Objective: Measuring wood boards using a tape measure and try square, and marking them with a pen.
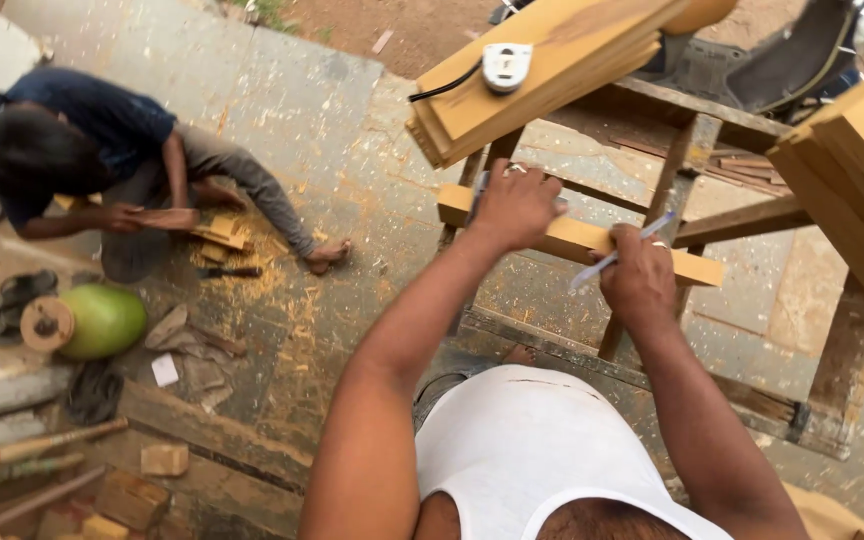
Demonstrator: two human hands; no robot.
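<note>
My left hand (pixel 514 205) presses down on a pale wooden bar (pixel 570 238), gripping its left part together with a metal square whose blade peeks out by my fingers. My right hand (pixel 638 272) rests on the same bar further right and is closed around a white and blue pen (pixel 617 255) that points up to the right. The bar lies across a rough wooden workbench frame (pixel 747 216).
A stack of pale planks (pixel 542 75) with a white tape measure (pixel 506 66) lies just beyond the bar. More planks (pixel 857 160) stand at right. A person (pixel 72 150) squats at left, working wood among shavings. A green jug (pixel 102 320) and scrap wood (pixel 132 490) lie at lower left.
</note>
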